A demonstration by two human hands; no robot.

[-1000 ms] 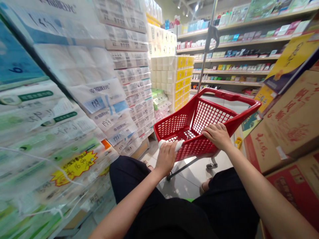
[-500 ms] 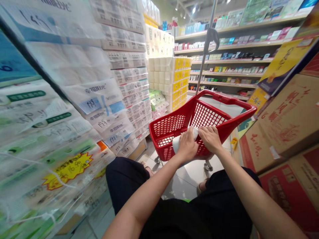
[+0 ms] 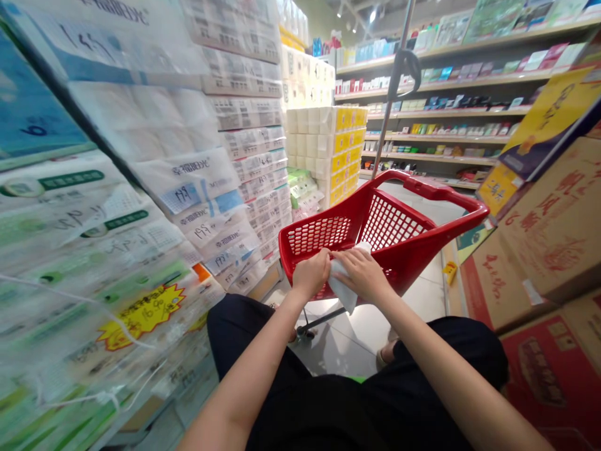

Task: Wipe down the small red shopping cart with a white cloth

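Thin white cloth (image 3: 345,294): since the frame 0.5 s earlier it has gone from under my left hand (image 3: 312,274) to under my right hand (image 3: 364,272); its lower end now hangs outside the basket.
Red plastic shopping cart (image 3: 413,266): in front of my knees, its near side under my hands, its curved red handle (image 3: 441,191) away to the right.
Left hand: fingers curled at the near side, tips close to my right fingers; I cannot tell whether they pinch a corner of the cloth.
Right hand: fingers together, bent over the cloth, thumb across it, holding it at the basket's edge.
How far along: cloth and both hands are at the near side; neither hand is on the handle. Which parts are finished or left, I cannot tell.
White wrapped paper packs (image 3: 188,166): blue print 幸福阳光, handwritten prices too blurred to be sure of.
Yellow starburst price card (image 3: 141,316): 16.90 in dark handwriting, the smaller line above unclear.
Brown cardboard carton (image 3: 554,232): red characters that look like 帆风顺.
Yellow and purple printed box (image 3: 549,119): stylised lettering I can't make out.
Long wooden-edged shelves (image 3: 469,80): small packages in rows, labels too small to read.
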